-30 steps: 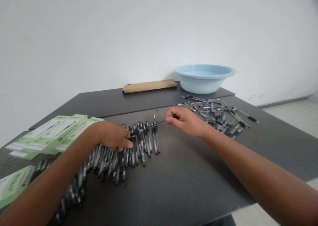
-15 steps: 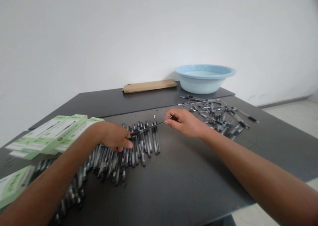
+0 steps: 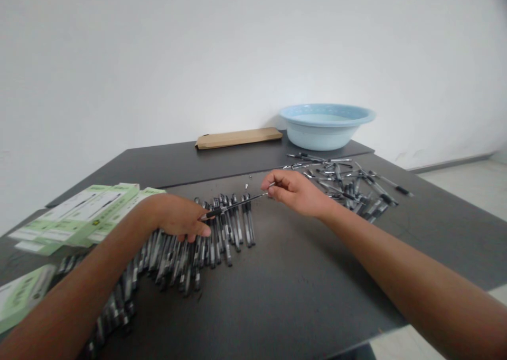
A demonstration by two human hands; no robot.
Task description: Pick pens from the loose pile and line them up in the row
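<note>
My left hand (image 3: pixel 186 220) is closed on the black-grip end of a clear pen (image 3: pixel 233 205), above a row of capped pens (image 3: pixel 184 259). The pen slants up to the right. My right hand (image 3: pixel 287 191) pinches at its far end, where a thin tip or refill shows between thumb and forefinger; its exact shape is too small to tell. Several uncapped pens with black grips lie in a loose pile (image 3: pixel 356 188) beyond my right hand. A small silvery tip (image 3: pixel 246 186) lies on the dark table between the hands.
Green and white pen boxes (image 3: pixel 85 212) are stacked at the left, with another box (image 3: pixel 24 296) nearer. At the back of the table (image 3: pixel 277 286) are a flat brown cardboard piece (image 3: pixel 240 137) and a light blue basin (image 3: pixel 322 130), close to the wall.
My right hand has shifted slightly and its fingers have changed position at the pen's far end. My left hand has hardly moved and still holds the pen.
</note>
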